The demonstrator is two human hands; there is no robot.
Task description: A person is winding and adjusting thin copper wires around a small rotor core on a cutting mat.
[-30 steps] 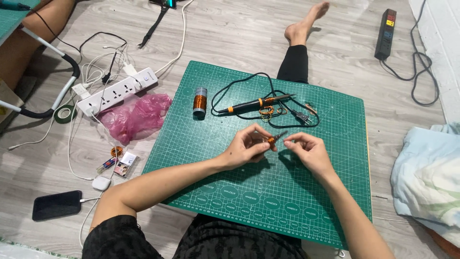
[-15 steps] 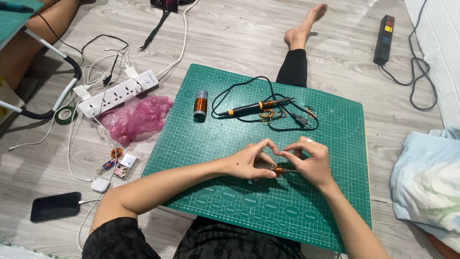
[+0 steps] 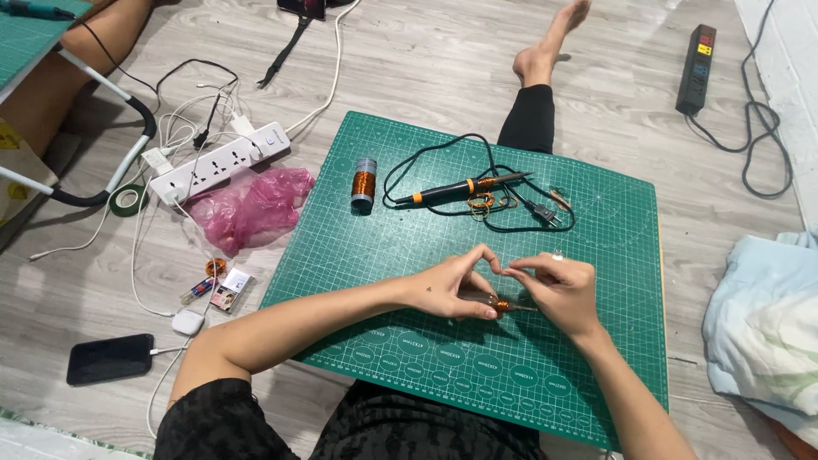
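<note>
On the green cutting mat [image 3: 596, 255], the left hand [image 3: 447, 285] is pinching a small copper-wound coil [image 3: 501, 305] low against the surface, and the right hand [image 3: 558, 290] is gripping its other end. Both hands have been dropping from a raised position a second ago, so the winding seems steadier now.

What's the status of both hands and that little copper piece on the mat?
Left hand and right hand pinching small copper-wound piece low over green cutting mat. Nothing in the way.

Pale grey wood-plank floor [image 3: 426, 60], white wall [image 3: 788, 51] at right edge.
</note>
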